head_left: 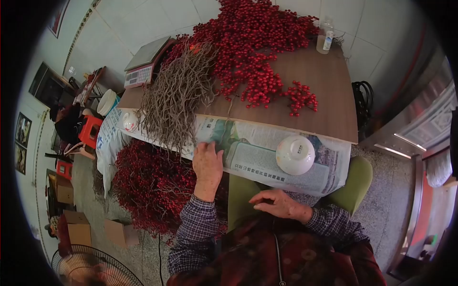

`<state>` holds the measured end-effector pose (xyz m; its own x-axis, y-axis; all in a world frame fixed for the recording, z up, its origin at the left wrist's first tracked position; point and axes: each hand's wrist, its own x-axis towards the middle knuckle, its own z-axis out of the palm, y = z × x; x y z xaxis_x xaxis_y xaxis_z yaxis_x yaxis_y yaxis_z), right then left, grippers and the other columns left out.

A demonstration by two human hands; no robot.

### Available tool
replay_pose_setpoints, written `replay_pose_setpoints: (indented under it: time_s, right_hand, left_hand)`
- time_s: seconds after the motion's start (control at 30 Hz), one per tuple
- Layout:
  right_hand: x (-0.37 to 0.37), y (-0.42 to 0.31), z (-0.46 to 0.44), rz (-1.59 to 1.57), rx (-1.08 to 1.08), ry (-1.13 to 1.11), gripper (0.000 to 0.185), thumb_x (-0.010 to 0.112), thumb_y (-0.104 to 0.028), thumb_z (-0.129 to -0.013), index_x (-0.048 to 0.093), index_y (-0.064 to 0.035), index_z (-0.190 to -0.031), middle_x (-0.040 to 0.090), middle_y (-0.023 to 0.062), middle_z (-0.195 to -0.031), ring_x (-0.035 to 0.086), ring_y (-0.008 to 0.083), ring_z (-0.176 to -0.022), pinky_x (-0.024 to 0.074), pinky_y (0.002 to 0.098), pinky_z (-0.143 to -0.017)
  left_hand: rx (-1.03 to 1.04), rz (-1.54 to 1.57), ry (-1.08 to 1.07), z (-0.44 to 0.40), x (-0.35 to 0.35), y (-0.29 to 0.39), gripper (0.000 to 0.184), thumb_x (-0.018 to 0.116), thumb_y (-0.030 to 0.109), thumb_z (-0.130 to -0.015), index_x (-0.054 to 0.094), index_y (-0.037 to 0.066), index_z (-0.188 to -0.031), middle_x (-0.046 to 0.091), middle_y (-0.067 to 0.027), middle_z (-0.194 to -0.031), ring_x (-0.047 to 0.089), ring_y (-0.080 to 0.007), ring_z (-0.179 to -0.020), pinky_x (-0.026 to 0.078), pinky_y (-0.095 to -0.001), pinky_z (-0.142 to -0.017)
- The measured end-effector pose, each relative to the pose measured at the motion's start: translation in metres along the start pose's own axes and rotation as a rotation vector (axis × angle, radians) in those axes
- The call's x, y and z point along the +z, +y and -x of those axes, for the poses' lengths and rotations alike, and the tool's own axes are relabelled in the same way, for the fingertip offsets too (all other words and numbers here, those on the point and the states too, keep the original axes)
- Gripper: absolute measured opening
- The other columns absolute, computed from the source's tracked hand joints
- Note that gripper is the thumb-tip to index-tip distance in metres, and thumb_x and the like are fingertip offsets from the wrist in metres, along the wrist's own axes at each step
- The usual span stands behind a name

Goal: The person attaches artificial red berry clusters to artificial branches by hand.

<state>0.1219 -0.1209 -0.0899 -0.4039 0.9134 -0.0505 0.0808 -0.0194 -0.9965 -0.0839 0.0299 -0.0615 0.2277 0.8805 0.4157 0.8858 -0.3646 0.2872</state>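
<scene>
My left hand (207, 164) lies on the near edge of the newspaper (255, 159), fingers stretched forward, just beside the tips of a bundle of bare brown twigs (179, 90). Over my lap, in front of the table edge, my right hand (281, 205) hovers with its fingers loosely bent and apart, holding nothing that shows. An upturned white bowl (296, 155) rests on the newspaper beyond it. Red berry branches (257, 33) are heaped across the back of the wooden table (324, 86), and a small berry sprig (301, 97) lies at their right end.
A red-edged scale (138, 76) stands at the table's back left, a clear bottle (325, 38) at the back right. More berry branches (152, 190) fill the space below and left. A green chair (358, 186), cardboard boxes (76, 229) and a fan (90, 267) surround me.
</scene>
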Motion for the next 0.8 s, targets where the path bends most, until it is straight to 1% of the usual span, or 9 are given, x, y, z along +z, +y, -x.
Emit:
replay_pose_setpoints:
  time_s: [0.17,0.37,0.43,0.47,0.53,0.57,0.63,0.7,0.8]
  right_hand:
    - [0.002,-0.003,0.007,0.042,-0.053,-0.049,0.023,0.067,-0.016,-0.089,0.067,-0.0044,-0.109,0.070,0.0100,-0.101,0.067,0.0206,-0.093,0.0519,0.0309,-0.084]
    - [-0.003,-0.004,0.009,0.031,-0.095,-0.027,0.023,0.067,-0.015,-0.089,0.067,-0.0046,-0.109,0.071,0.0097,-0.101,0.067,0.0201,-0.093,0.0523,0.0307,-0.082]
    - [-0.001,-0.007,0.009,0.044,-0.107,-0.028,0.023,0.067,-0.015,-0.089,0.067,-0.0045,-0.109,0.071,0.0099,-0.101,0.067,0.0203,-0.093,0.0523,0.0308,-0.082]
    - [-0.001,-0.009,0.009,0.062,-0.116,-0.028,0.022,0.066,-0.015,-0.089,0.067,-0.0044,-0.109,0.071,0.0100,-0.101,0.068,0.0206,-0.093,0.0524,0.0310,-0.082]
    - [0.002,-0.009,0.009,0.067,-0.136,-0.022,0.022,0.066,-0.015,-0.089,0.067,-0.0045,-0.109,0.071,0.0097,-0.100,0.068,0.0196,-0.091,0.0525,0.0302,-0.081]
    - [0.002,-0.010,0.009,0.071,-0.153,-0.019,0.022,0.066,-0.015,-0.090,0.068,-0.0045,-0.108,0.071,0.0093,-0.099,0.068,0.0185,-0.089,0.0527,0.0295,-0.080]
    - [0.001,-0.008,0.007,0.038,-0.106,-0.019,0.023,0.066,-0.016,-0.090,0.067,-0.0040,-0.110,0.070,0.0087,-0.097,0.067,0.0164,-0.085,0.0529,0.0287,-0.076]
    - [0.002,-0.009,0.006,-0.009,-0.040,-0.023,0.025,0.066,-0.017,-0.090,0.066,-0.0035,-0.112,0.070,0.0080,-0.095,0.066,0.0142,-0.082,0.0531,0.0279,-0.073]
    - [0.003,-0.021,0.003,-0.048,0.004,0.194,0.031,0.065,-0.017,-0.092,0.060,0.0010,-0.117,0.065,0.0060,-0.084,0.059,0.0093,-0.067,0.0499,0.0248,-0.059]
  left_hand:
    - [-0.041,-0.025,-0.041,-0.009,0.004,-0.005,0.019,0.067,0.012,-0.083,0.066,0.002,-0.100,0.060,-0.0131,-0.097,0.060,-0.0336,-0.091,0.050,-0.0420,-0.075]
    - [-0.035,0.127,0.007,0.011,-0.018,-0.002,0.013,0.066,0.007,-0.084,0.067,0.002,-0.095,0.063,-0.0132,-0.092,0.063,-0.0298,-0.080,0.051,-0.0383,-0.068]
    - [-0.155,0.475,-0.071,0.016,-0.024,0.001,0.013,0.065,0.006,-0.088,0.065,-0.004,-0.097,0.064,-0.0087,-0.091,0.060,-0.0168,-0.071,0.049,-0.0297,-0.064]
    - [-0.152,0.473,-0.071,0.017,-0.022,-0.003,0.013,0.065,0.006,-0.088,0.065,-0.004,-0.097,0.064,-0.0087,-0.091,0.060,-0.0168,-0.071,0.049,-0.0297,-0.064]
    - [-0.211,0.784,-0.113,0.017,-0.016,-0.007,0.011,0.065,0.006,-0.090,0.066,-0.003,-0.096,0.066,-0.0050,-0.092,0.056,-0.0103,-0.070,0.047,-0.0257,-0.061]
    - [-0.205,0.785,-0.115,0.018,-0.016,-0.008,0.011,0.065,0.006,-0.090,0.066,-0.003,-0.096,0.066,-0.0050,-0.092,0.056,-0.0103,-0.070,0.047,-0.0257,-0.061]
    - [-0.448,1.208,-0.300,0.018,-0.027,0.005,0.009,0.063,0.006,-0.092,0.066,-0.001,-0.097,0.067,-0.0061,-0.094,0.057,-0.0110,-0.070,0.047,-0.0242,-0.061]
    - [-0.449,1.384,-0.323,0.017,-0.030,0.020,0.008,0.063,0.006,-0.092,0.065,0.000,-0.098,0.067,-0.0063,-0.094,0.058,-0.0113,-0.071,0.047,-0.0233,-0.061]
    - [-0.484,1.628,-0.363,0.017,-0.032,0.040,0.008,0.062,0.006,-0.092,0.064,0.002,-0.099,0.067,-0.0065,-0.093,0.060,-0.0123,-0.071,0.047,-0.0227,-0.060]
